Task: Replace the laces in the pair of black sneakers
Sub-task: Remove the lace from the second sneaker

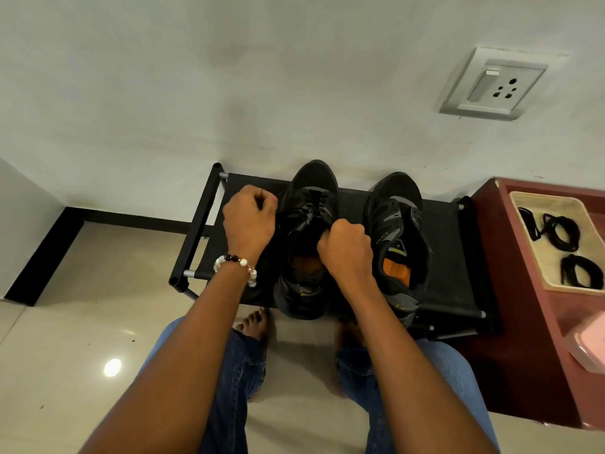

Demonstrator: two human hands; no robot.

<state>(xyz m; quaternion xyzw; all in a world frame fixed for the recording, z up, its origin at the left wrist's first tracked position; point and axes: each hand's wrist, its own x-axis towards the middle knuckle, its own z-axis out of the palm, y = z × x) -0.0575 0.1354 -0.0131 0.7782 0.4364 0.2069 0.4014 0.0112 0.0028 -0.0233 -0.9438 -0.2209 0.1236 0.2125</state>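
Here, from the head camera, two black sneakers sit side by side, toes to the wall, on a low black shoe rack [451,231]. Both hands work at the left sneaker [307,244]: the left hand [250,217] is clenched beside its eyelets, seemingly pinching a thin lace, though that is hard to see; the right hand [347,249] grips the tongue edge. The right sneaker [397,234] stands untouched. Coiled black laces [561,232] lie in a tray [537,257] on the maroon counter [510,290]. Laces look light and limp, best pinched near the tip; the shoe seems soft, so bracing its collar helps.
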